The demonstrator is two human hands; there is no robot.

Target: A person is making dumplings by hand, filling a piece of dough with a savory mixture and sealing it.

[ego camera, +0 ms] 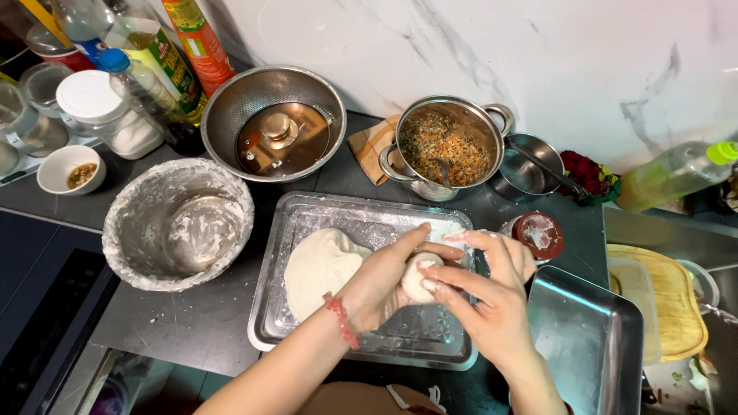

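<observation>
While both hands meet just below the middle of the frame, I see a small dough ball (419, 277) pinched between them, held above the floured steel tray (307, 211). My left hand (380, 286), wearing a red thread bracelet (340, 320) at the wrist, cups the ball from the left with its fingers curled part-way round it and the thumb stretched along the top. My right hand (492, 303) comes in from the lower right, its fingers half closed, the fingertips (429, 284) pressing on the ball's right face. The ball is slightly egg-shaped, its long axis running roughly up and down the frame, tilted a little to the right at the top. Left of it, lying flat in the tray, is a larger mass of dough (319, 269), stretched from lower left to upper right. A flour-caked bowl (138, 204) sits at centre left, a colander with a glass lid (275, 123) in it at upper centre, and a pot of chopped filling (446, 146) with a spoon to its right. An empty steel tray (592, 338) lies at lower right beside a wooden board (676, 300).
</observation>
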